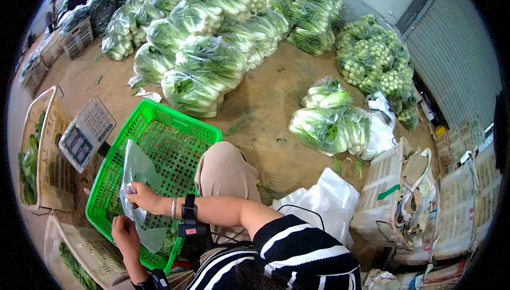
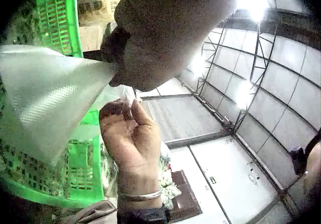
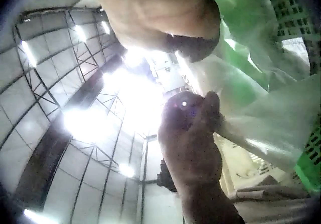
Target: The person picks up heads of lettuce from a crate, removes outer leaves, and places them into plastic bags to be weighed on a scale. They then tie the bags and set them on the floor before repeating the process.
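A clear plastic bag [image 1: 139, 165] hangs over the green crate [image 1: 210, 130], held between the two hands. My right hand [image 1: 146, 198], with a silver bracelet at its wrist, pinches the bag's upper edge. Lower down, my left hand [image 1: 126, 235] grips another part of that edge, its fingers curled. In the left wrist view the bag [image 2: 55, 93] spreads out from the left fingertips, and the right hand [image 2: 131, 138] faces it. The right wrist view shows the left hand [image 3: 190, 133], thumb against the fingers, by the bag's edge. Some leafy greens lie in the crate's near end.
A digital scale [image 1: 87, 133] stands left of the crate, beside cream crates [image 1: 56, 157] with greens. Bagged cabbages [image 1: 204, 72] pile up ahead; more bagged greens [image 1: 329, 122] sit to the right. White plastic bags [image 1: 324, 199] lie right of the knee [image 1: 226, 173], near stacked crates [image 1: 380, 194].
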Demonstrator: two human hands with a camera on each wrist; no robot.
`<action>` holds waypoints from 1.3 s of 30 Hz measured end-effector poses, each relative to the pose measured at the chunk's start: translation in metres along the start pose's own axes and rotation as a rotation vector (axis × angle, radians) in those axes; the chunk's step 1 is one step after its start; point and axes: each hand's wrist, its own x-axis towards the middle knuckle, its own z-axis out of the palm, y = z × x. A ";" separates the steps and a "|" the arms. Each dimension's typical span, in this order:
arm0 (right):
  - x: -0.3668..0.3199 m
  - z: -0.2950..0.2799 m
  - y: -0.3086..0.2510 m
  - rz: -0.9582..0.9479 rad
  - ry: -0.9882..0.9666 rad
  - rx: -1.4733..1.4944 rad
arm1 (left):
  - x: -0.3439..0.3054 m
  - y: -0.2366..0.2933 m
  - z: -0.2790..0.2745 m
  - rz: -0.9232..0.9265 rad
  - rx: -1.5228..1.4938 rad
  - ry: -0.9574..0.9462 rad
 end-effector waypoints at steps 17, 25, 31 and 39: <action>-0.017 0.014 -0.012 -0.013 -0.323 -0.041 | -0.005 -0.009 0.013 -0.218 -0.691 0.105; -0.008 0.011 0.012 0.113 -0.375 -0.034 | -0.010 -0.027 0.010 -0.301 -0.749 -0.053; -0.001 0.010 0.027 -0.051 -0.221 -0.417 | -0.010 -0.022 0.021 -0.343 -0.789 0.059; -0.019 0.011 0.008 -0.018 -0.271 -0.280 | -0.013 -0.061 0.022 -0.340 -0.717 -0.134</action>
